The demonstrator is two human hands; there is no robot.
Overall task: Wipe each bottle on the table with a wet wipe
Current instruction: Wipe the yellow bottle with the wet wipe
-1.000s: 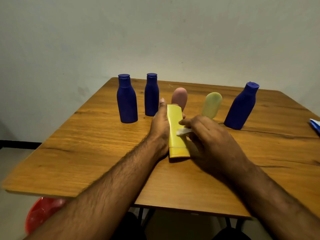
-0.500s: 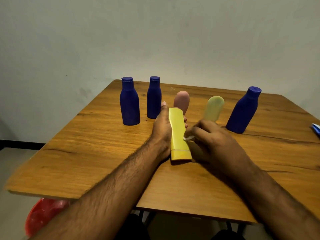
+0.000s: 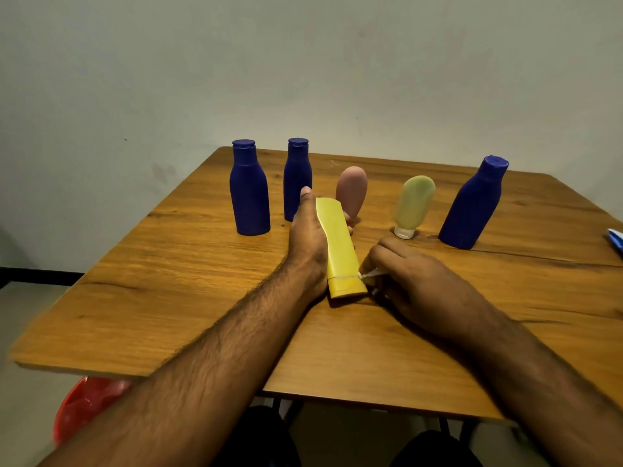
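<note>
The left hand (image 3: 308, 241) grips the yellow bottle (image 3: 338, 247) lying mid-tabletop (image 3: 168, 281). The right hand (image 3: 414, 284) pinches a white wipe (image 3: 369, 274) against the bottle's near end. Behind the yellow bottle stand three blue bottles (image 3: 249, 190), one pink (image 3: 351, 192), and one pale green (image 3: 413, 205).

A plain pale wall (image 3: 303, 62) is seen at the far side, with a faint smudge on it at the left. A brown wooden table (image 3: 168, 298) is set in front of it (its legs are dark). A light floor (image 3: 20, 332) is seen at the left, and something red (image 3: 84, 406) lies under the table.
</note>
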